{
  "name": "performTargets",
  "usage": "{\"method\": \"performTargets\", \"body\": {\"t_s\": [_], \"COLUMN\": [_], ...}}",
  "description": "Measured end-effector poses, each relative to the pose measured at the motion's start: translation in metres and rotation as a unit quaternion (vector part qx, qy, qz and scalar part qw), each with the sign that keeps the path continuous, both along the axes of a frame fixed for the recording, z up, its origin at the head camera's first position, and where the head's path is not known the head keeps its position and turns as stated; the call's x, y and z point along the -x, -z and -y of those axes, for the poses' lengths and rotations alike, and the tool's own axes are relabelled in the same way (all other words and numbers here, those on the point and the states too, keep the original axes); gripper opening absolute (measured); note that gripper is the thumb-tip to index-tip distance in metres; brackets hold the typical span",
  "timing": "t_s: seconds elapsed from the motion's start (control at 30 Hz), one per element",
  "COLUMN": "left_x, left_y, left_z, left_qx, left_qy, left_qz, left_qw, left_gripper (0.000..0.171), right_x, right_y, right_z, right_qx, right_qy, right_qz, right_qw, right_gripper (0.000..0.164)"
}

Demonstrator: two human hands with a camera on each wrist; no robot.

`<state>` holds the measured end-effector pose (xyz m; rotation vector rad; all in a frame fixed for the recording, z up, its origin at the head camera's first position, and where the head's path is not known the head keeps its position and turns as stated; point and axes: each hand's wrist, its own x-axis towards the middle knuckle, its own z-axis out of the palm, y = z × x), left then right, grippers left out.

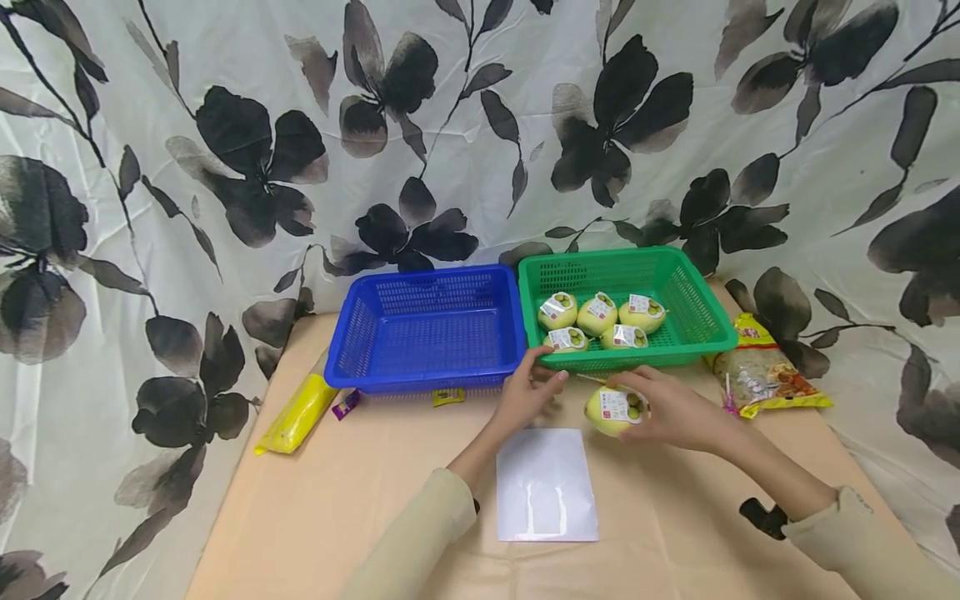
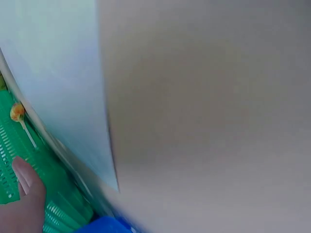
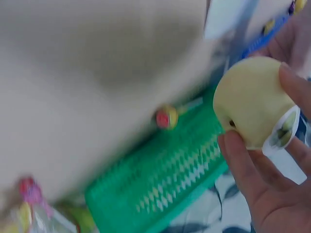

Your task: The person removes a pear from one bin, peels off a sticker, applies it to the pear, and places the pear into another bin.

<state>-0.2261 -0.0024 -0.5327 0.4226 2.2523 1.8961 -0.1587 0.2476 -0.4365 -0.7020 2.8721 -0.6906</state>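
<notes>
My right hand (image 1: 667,408) grips a pale yellow pear (image 1: 613,410) with a printed label, above the table in front of the green basket (image 1: 705,342). In the right wrist view, fingers and thumb curl round the pear (image 3: 250,99), its label at the lower right. Several labelled pears (image 1: 597,314) sit in the green basket. By that basket's front left corner is my left hand (image 1: 525,392), fingers loosely bent and holding nothing; whether it touches the rim I cannot tell. A lollipop (image 3: 166,117) lies near the green basket's front edge.
The blue basket (image 1: 427,387) stands left of the green one. A white sheet (image 1: 547,492) lies in front. A yellow package (image 1: 300,412), a purple wrapped candy (image 1: 346,405) and a small yellow packet (image 1: 448,397) are on the left. A snack bag (image 1: 772,371) lies at right.
</notes>
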Motion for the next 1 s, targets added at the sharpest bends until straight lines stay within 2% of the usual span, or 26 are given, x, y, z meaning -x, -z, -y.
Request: {"method": "performTargets", "body": {"t_s": [0.1,0.2,0.3,0.5,0.63,0.73,0.87,1.0], "left_x": [0.004,0.006,0.008,0.009,0.008,0.008,0.008,0.009], "left_y": [0.002,0.005,0.007,0.007,0.007,0.007,0.008,0.008], "left_z": [-0.007,-0.012,-0.016,-0.020,-0.019,-0.019,-0.020,-0.021], "left_qx": [-0.019,-0.046,-0.068,-0.076,-0.073,-0.075,-0.086,-0.089], "left_qy": [-0.014,-0.025,-0.038,-0.048,-0.051,-0.052,-0.046,-0.040], "left_qz": [0.007,0.020,0.032,0.044,0.042,0.041,0.052,0.061], "left_qw": [0.9997,0.9984,0.9964,0.9950,0.9952,0.9950,0.9939,0.9933], "left_gripper": [0.050,0.045,0.038,0.033,0.033,0.033,0.032,0.030], "right_x": [0.009,0.024,0.045,0.096,0.129,0.149,0.169,0.185], "right_y": [-0.016,-0.032,-0.050,-0.076,-0.080,-0.077,-0.069,-0.059], "right_z": [-0.014,-0.029,-0.046,-0.075,-0.082,-0.085,-0.084,-0.081], "right_qx": [-0.004,-0.007,-0.012,-0.084,-0.129,-0.153,-0.181,-0.215], "right_qy": [-0.008,-0.007,-0.006,0.009,0.003,-0.007,-0.029,-0.053], "right_qz": [-0.016,-0.025,-0.017,0.009,0.032,0.050,0.095,0.153], "right_qw": [1.000,1.000,1.000,0.996,0.991,0.987,0.978,0.963], "right_gripper": [0.069,0.069,0.069,0.073,0.074,0.075,0.075,0.075]}}
